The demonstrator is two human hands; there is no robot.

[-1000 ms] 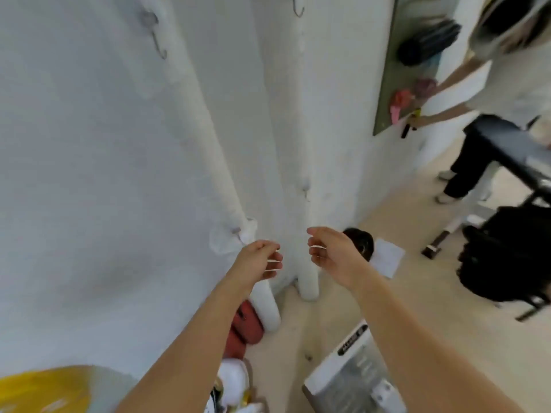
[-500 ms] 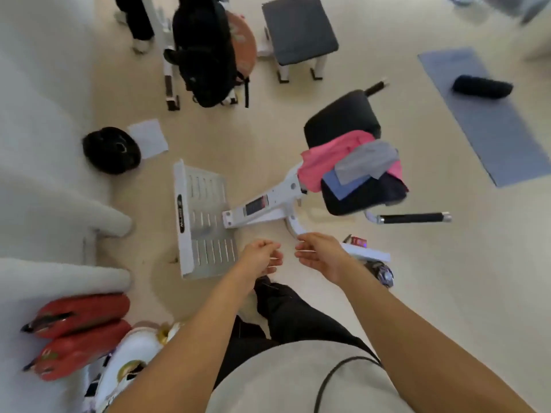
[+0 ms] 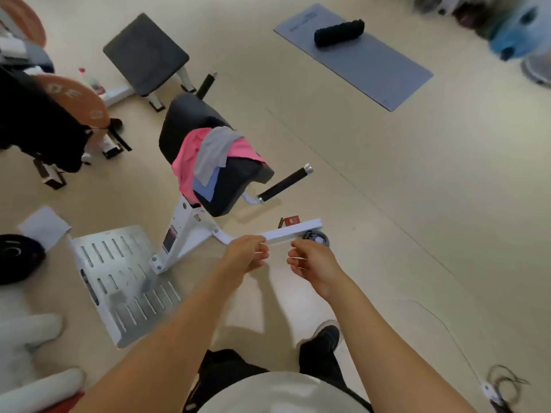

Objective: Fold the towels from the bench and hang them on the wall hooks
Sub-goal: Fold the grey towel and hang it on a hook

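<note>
We turn from wall; towels (image 3: 208, 162) now frame centre on surface (image 3: 235, 180). Left hand (image 3: 246, 254), right hand (image 3: 310, 263) loosely curled, grip empty; next pickup ahead.

Towels (image 3: 214, 156) lie in a heap on the bench (image 3: 238, 186) pad, mid-scene. Footplate (image 3: 125, 281) on floor, near-left of bench. Second bench (image 3: 146, 55) far-left. Mat (image 3: 372, 70) far-right, roller (image 3: 340, 32) on it. Both hands, left hand (image 3: 246, 256) and right hand (image 3: 313, 262), just beside each other, near side of the bench's crossbar (image 3: 292, 231). Cable (image 3: 504, 383) on floor, near-right.
</note>
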